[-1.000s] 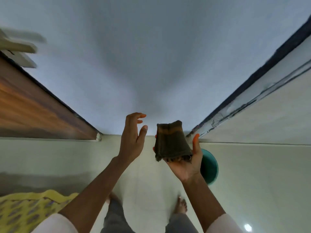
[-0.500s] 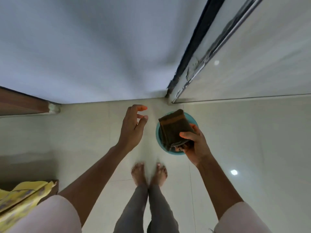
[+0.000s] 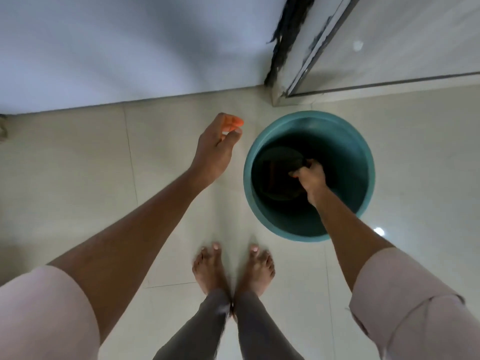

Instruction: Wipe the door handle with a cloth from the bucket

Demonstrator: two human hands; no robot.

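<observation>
Our right hand now grips the dark cloth down inside the teal bucket, no longer above it; left hand hangs loose.

Smooth teal plastic bucket on glossy tiled floor.

a: where does the bucket stand?

b: on the tiled floor, at about one o'clock from the bare feet, near them. the wall runs across at twelve, and a door frame meets the floor just behind the bucket.

a: and inside it?

b: the right hand reaches down in, touching the cloth, which lies toward the nine o'clock side.

a: the left hand?

b: over the floor, just beside the bucket at nine o'clock.
</observation>
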